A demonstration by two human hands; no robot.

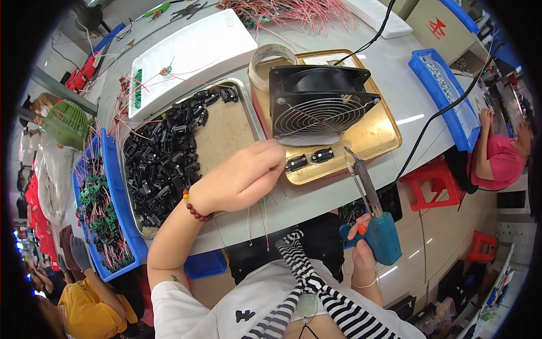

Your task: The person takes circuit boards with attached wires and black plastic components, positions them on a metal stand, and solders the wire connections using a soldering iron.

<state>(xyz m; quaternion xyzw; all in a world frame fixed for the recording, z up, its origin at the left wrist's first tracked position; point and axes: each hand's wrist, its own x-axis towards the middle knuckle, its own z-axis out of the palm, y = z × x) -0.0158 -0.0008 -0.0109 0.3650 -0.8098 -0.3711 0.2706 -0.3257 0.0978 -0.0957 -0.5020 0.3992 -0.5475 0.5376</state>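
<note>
My left hand [245,175] is closed in a pinch at the near rim between the metal tray and the gold tin lid [372,141]. What its fingertips hold is hidden. Thin wires [265,226] and a bit of green show below the palm, hanging past the table edge. Just right of the fingertips, two small black parts [322,155] with metal contacts sit on the lid. In my right hand [362,243] is a teal soldering gun [384,237], gripped with a finger at its orange trigger. Its tip points up toward the lid's front edge, apart from the black parts.
A black fan [319,101] and a tape roll [271,59] stand on the lid. Left lies a metal tray [228,138] of black parts, beside a blue bin [121,209] of wired green boards. A black cable [420,135] crosses right. Co-workers sit on both sides.
</note>
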